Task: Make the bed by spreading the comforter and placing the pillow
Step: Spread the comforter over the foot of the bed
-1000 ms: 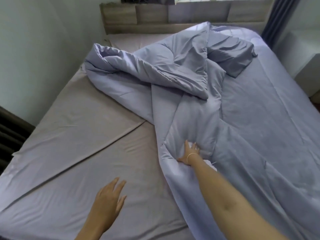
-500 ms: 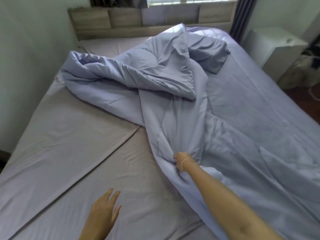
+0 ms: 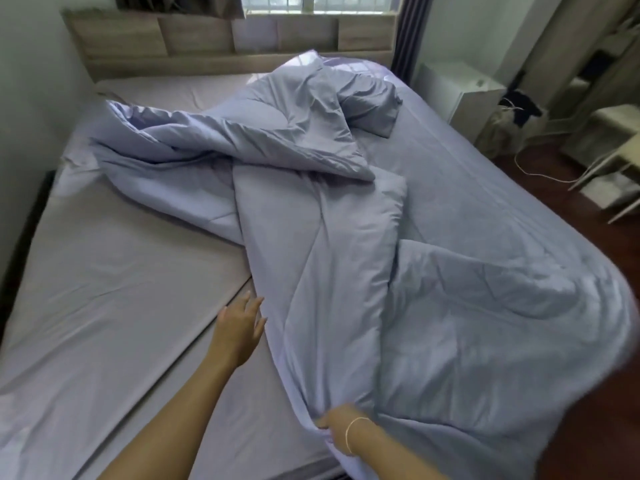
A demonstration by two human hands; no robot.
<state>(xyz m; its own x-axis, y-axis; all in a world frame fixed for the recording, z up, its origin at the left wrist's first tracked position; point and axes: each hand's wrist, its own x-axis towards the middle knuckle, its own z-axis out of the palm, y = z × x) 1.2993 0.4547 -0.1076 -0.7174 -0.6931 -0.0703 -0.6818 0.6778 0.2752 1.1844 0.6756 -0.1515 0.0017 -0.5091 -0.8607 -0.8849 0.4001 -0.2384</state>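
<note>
At lower centre, the right hand (image 3: 337, 424) is gripping the comforter (image 3: 322, 244); the left hand (image 3: 239, 327) is reaching open-fingered beside it.

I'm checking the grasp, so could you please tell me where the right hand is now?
In the head view, the right hand is at the bottom centre, gripping the comforter edge, right of the open left hand.

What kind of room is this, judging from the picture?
Most likely a home bedroom: a bed with a wooden headboard, a rumpled comforter gripped by the right hand, and a window behind.
</note>
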